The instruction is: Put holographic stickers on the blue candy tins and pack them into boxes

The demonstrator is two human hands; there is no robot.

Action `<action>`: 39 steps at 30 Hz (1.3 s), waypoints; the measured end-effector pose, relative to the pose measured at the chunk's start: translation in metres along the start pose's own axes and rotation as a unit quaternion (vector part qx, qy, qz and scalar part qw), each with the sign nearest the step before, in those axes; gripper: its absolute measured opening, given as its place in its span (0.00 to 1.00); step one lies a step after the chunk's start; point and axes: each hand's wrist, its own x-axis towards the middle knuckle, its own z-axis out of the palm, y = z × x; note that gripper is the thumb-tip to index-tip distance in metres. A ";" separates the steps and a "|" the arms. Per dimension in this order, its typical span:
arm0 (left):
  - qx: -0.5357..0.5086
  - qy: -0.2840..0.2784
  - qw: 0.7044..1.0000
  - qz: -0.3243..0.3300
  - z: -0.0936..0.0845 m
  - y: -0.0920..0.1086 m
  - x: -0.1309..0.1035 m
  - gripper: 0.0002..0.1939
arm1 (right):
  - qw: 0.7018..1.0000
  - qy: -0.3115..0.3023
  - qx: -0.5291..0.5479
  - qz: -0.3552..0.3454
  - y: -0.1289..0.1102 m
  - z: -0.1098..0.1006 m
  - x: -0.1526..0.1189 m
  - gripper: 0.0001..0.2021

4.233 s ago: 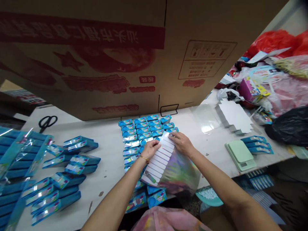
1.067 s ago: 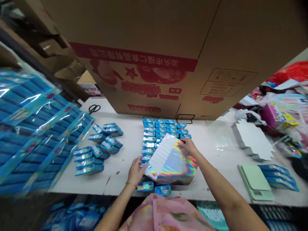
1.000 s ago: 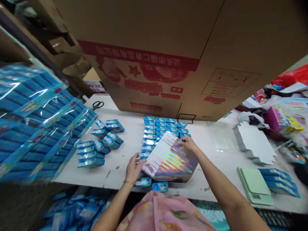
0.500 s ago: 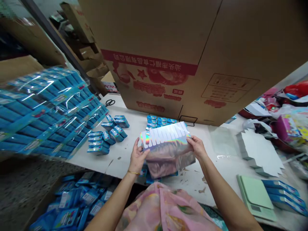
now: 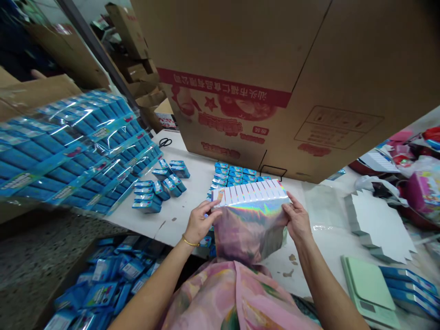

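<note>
A shiny, see-through plastic bag with rainbow glints is held up in front of my body. Along its upper side runs a row of narrow white strips; what they belong to is unclear. My left hand pinches the bag's left end between thumb and fingers. At the opposite end my right hand grips it the same way. Just behind the bag stand rows of small blue boxes, partly covered by it. More blue boxes lie in loose groups left of my left hand.
A large carton stands along the table's back. Left are wrapped stacks of blue packs, scissors and, below, a box of loose blue packs. Right are a clear sheet, white jagged-edged card and a green scale.
Both hands have shifted slightly right with the bag. Its front now hangs more upright and smoother, and the white strips lie straighter. The view has turned a little left.
</note>
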 end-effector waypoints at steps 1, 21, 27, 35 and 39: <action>0.005 0.010 1.000 -0.001 -0.001 0.003 0.000 0.13 | 0.999 -0.006 -0.033 -0.010 -0.001 -0.003 0.000 0.30; 0.041 0.097 0.994 -0.039 -0.043 0.020 -0.010 0.08 | 0.771 -0.378 -0.469 -0.206 -0.034 0.019 -0.012 0.08; -0.198 0.013 0.960 -0.197 0.005 -0.002 -0.017 0.14 | 0.838 -0.312 -0.426 -0.135 -0.035 -0.028 0.018 0.09; -0.328 0.080 0.838 -0.428 0.069 -0.057 0.006 0.15 | 0.696 -0.168 -0.626 -0.309 0.019 0.035 0.053 0.08; -0.391 0.070 0.802 -0.446 0.066 -0.073 0.011 0.10 | 0.659 -0.288 -0.595 -0.358 0.071 0.106 0.011 0.12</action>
